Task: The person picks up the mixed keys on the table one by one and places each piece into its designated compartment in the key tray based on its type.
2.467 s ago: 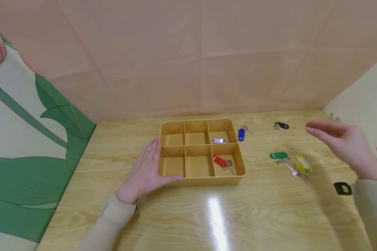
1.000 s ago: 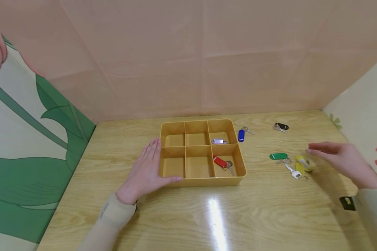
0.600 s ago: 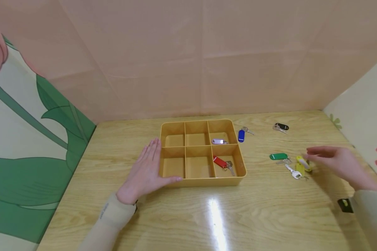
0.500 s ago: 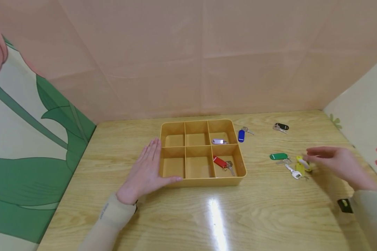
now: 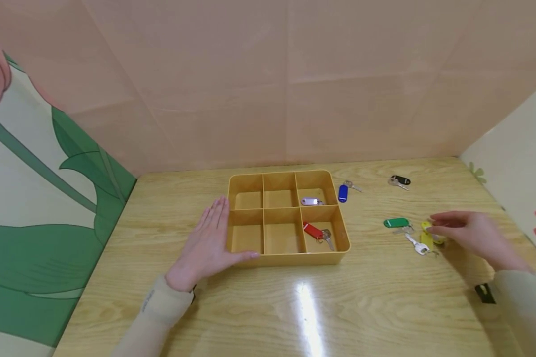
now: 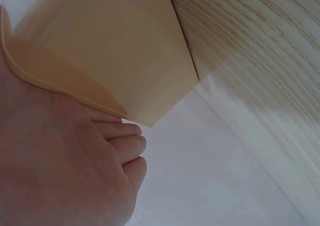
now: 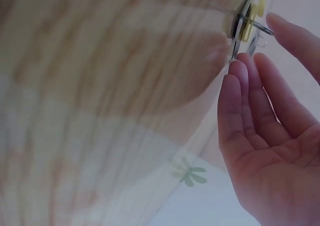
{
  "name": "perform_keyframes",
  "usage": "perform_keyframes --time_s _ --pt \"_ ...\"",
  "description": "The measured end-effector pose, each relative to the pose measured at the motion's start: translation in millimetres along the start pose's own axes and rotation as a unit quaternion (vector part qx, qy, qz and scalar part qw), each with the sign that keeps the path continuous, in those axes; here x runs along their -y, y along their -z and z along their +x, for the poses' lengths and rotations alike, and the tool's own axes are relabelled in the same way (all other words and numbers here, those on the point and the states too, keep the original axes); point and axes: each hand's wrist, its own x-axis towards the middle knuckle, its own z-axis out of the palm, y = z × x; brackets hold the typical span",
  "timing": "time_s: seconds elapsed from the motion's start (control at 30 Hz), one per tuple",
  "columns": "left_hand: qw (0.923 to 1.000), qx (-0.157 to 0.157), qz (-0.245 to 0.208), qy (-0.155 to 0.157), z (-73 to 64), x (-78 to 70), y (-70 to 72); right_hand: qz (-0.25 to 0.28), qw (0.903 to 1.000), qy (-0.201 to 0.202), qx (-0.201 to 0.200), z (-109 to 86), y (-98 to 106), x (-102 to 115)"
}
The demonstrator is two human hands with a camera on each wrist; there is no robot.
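Note:
My left hand point(image 5: 203, 248) rests with straight fingers along the left side of a yellow six-compartment box point(image 5: 290, 260), its thumb over the front rim. In the left wrist view the palm lies against the box wall point(image 6: 115, 50). My right hand point(image 5: 480, 238) reaches over yellow key tags point(image 5: 426, 239) and partly covers them. In the right wrist view its thumb and fingers stand apart around a metal key ring point(image 7: 257, 24) beside a yellow tag point(image 7: 247, 31). A silver key point(image 5: 417, 245) and a green key tag point(image 5: 396, 222) lie just left of that hand.
A red key tag point(image 5: 312, 230) with keys sits in the box's front right compartment, a white key tag point(image 5: 309, 202) in the back right one. On the table, a blue key tag point(image 5: 343, 193) lies beside the box and a black key tag point(image 5: 401, 179) farther back right.
My right hand has come down and moved left onto the yellow key tags, its fingertips now over them. The left hand and the box have not moved.

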Motion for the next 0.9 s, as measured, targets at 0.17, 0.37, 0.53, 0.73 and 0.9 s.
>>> perform_keyframes --time_s 0.17,0.37,0.53,0.73,0.9 --pt "1.0000 -0.001 -0.002 0.002 -0.1 0.4 -0.6 -0.009 1.0000 -0.002 0.003 1.6 -2.6 2.6" --pt "1.0000 0.000 -0.005 0.003 0.0 0.8 -1.2 -0.019 0.9998 0.004 -0.004 2.1 -5.7 4.0" --pt "1.0000 -0.003 -0.003 0.002 0.3 0.7 -0.9 -0.019 0.9996 0.019 -0.005 3.3 -6.2 1.9" --pt "0.9999 -0.010 -0.005 -0.001 0.7 0.1 -0.9 -0.020 0.9997 0.015 0.000 4.4 -5.4 1.3" --pt "1.0000 -0.005 -0.002 0.004 0.1 -0.1 -1.0 -0.029 0.9996 0.003 0.005 4.2 -4.4 2.3"
